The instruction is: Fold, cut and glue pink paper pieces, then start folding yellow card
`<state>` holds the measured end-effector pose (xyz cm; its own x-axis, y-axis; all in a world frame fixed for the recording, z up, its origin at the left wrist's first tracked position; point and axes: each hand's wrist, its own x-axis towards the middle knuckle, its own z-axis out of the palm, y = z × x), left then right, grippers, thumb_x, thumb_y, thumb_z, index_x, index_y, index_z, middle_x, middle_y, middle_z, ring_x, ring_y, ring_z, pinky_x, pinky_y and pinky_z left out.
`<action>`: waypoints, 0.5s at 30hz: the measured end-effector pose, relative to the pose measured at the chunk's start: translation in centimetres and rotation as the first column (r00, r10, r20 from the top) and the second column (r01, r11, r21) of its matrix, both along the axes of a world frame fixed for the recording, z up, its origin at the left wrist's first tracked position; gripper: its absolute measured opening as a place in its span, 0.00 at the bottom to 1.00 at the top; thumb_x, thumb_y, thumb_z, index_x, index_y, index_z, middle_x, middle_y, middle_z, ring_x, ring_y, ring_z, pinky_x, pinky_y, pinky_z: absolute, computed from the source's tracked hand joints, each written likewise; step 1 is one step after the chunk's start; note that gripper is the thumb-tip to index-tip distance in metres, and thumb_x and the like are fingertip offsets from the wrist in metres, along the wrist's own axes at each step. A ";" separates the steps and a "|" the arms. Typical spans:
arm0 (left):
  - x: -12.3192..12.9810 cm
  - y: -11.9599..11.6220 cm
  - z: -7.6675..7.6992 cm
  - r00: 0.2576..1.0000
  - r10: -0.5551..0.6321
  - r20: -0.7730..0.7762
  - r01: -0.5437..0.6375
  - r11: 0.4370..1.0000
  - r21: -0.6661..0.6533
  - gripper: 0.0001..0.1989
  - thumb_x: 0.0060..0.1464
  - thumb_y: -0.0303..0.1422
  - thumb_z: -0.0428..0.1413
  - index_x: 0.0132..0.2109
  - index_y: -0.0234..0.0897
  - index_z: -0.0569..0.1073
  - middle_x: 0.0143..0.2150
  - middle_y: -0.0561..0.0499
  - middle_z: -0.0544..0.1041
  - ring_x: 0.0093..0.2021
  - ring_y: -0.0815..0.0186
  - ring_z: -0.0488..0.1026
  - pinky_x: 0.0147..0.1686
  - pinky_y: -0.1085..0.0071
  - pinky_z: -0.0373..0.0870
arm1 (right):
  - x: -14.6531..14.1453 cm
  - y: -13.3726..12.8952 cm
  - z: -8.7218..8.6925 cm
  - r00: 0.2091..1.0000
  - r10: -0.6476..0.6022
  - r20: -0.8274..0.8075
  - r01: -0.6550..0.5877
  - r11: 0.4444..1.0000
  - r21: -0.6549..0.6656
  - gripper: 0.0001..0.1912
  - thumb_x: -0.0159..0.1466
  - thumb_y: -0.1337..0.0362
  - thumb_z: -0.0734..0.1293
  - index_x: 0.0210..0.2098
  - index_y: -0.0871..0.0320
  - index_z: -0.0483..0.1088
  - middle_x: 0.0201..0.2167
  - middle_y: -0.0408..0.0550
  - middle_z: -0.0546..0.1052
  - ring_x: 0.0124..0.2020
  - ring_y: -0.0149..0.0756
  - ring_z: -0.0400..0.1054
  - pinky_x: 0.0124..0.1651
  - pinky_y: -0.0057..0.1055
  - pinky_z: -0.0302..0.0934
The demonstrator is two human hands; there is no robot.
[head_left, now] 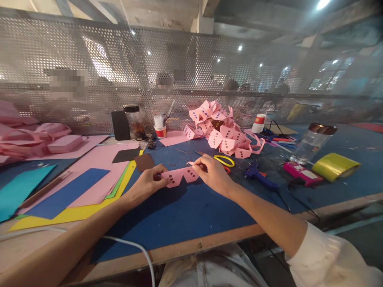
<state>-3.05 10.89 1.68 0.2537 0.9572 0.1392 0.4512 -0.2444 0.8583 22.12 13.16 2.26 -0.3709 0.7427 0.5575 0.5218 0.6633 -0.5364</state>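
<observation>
A pink foam-sheet cutout (178, 175), notched in a V along its lower edge and dotted with dark squares, is held above the blue work surface. My left hand (149, 182) pinches its left end between thumb and fingers. At the other end, my right hand (214, 174) is closed on the cutout, with a thin pink tip sticking up by the fingertips. Beyond the hands lies a heap of similar pink cutouts (223, 133). Yellow-handled scissors (224, 160) lie just behind my right hand, partly hidden by it. A brown square (144, 162) lies near my left hand.
Coloured sheets, including a blue strip (70, 191), cover the left. On the right are a blue glue gun (259, 177), a pink box-like device (302, 174), a yellow roll (335, 166) and a tilted-looking clear bottle (311, 143). A white cable (131, 242) crosses the front edge.
</observation>
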 end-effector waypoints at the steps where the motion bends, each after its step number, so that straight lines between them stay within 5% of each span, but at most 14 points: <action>1: 0.0 0.0 0.0 1.000 0.001 -0.006 -0.001 1.000 0.000 0.09 0.50 0.38 0.59 0.33 0.36 0.74 0.30 0.52 0.74 0.33 0.63 0.71 0.32 0.71 0.65 | 0.0 0.0 0.0 1.000 -0.001 0.001 0.001 1.000 -0.002 0.08 0.68 0.65 0.63 0.32 0.57 0.68 0.36 0.46 0.74 0.36 0.32 0.68 0.40 0.29 0.61; 15: -0.2 -0.1 -0.1 0.997 -0.037 -0.067 0.040 0.998 0.039 0.11 0.53 0.40 0.58 0.34 0.36 0.74 0.34 0.52 0.72 0.36 0.63 0.71 0.35 0.70 0.66 | 0.1 0.0 0.0 1.000 -0.007 0.000 0.007 1.000 -0.002 0.08 0.68 0.65 0.63 0.32 0.57 0.68 0.36 0.46 0.73 0.35 0.31 0.68 0.39 0.29 0.61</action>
